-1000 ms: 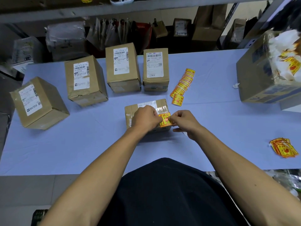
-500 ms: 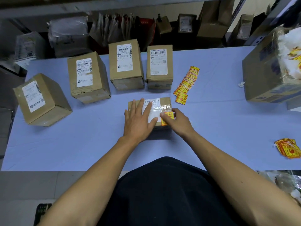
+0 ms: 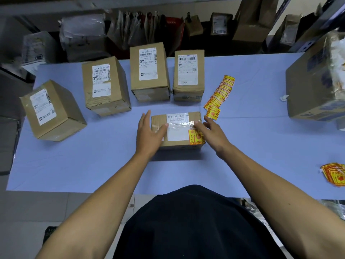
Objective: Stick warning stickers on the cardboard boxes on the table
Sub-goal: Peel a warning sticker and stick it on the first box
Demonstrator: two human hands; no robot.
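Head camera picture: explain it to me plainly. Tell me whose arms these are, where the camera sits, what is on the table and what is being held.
No machine here: a person wears a camera on the head, looking down at their own arms. The left hand lies flat, fingers straight, on the small cardboard box in front of them. The right hand reaches over the box's right side with fingers relaxed. Neither hand holds anything. A yellow and red warning sticker is already stuck on the near right corner of that box. Behind it on the blue table stand four more boxes with white shipping labels and no warning sticker visible on them. A strip of spare stickers lies to the right of the boxes, a loose pile of stickers sits at the right edge, and a big box stands far right.
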